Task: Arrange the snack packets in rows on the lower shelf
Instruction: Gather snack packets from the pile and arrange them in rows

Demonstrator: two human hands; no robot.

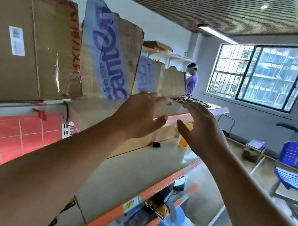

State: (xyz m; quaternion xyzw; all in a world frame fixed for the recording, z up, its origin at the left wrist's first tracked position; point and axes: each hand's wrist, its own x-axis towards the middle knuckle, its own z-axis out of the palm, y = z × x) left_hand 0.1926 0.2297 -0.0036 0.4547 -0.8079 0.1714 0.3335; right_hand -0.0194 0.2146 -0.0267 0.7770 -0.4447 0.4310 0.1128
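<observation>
Both my hands are raised in front of the upper shelf (218, 110). My left hand (140, 115) has its fingers spread and holds nothing. My right hand (200, 131) faces it, fingers straight, also holding nothing. Just beyond their fingertips a flat layer of brown and gold snack packets (189, 101) lies on the upper shelf. The middle shelf (136, 172) below my arms is a pale surface with an orange front edge. On a lower shelf, dark snack packets (158, 208) show under that edge.
Cardboard sheets and boxes (30, 44) line the shelf backs at left. An orange bottle (184, 140) and a small black object (156, 144) stand on the middle shelf. A blue basin (173, 222) sits low down. A blue chair (296, 170) stands at right; a person (192, 78) stands by the window.
</observation>
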